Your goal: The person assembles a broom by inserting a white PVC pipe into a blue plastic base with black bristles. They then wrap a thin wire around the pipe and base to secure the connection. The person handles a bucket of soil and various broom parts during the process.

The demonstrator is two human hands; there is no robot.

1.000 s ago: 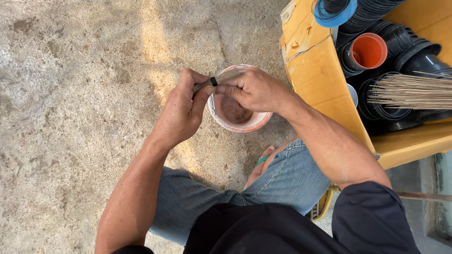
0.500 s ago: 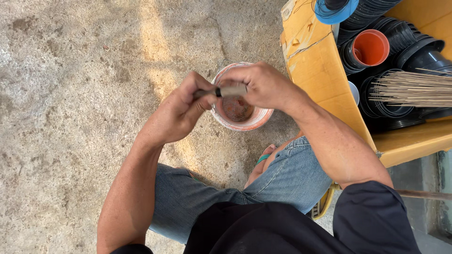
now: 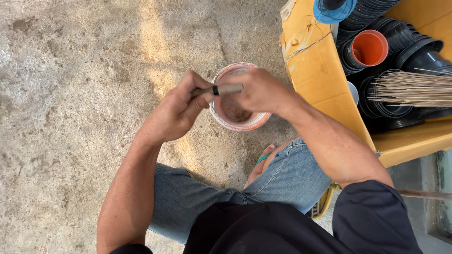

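Observation:
My left hand (image 3: 176, 109) and my right hand (image 3: 258, 90) both grip a short grey rod-like tool with a black band (image 3: 221, 89), held level between them. The tool hangs just over a small round pot with a pale, orange-stained rim (image 3: 235, 123) that stands on the concrete floor (image 3: 70, 94). Brown material lies inside the pot. My right hand covers the pot's far right rim. What the tool's ends look like is hidden inside both fists.
A yellow cardboard box (image 3: 320, 80) stands to the right, packed with stacked black plastic pots (image 3: 405, 42), an orange pot (image 3: 369, 48), a blue ring (image 3: 334, 10) and a bundle of thin sticks (image 3: 409, 89). My jeans-clad knees (image 3: 287, 178) and a sandalled foot (image 3: 261, 164) are below.
Both hands have kept hold of the tool over the pot. The tool has turned more level and my hands have shifted slightly along it.

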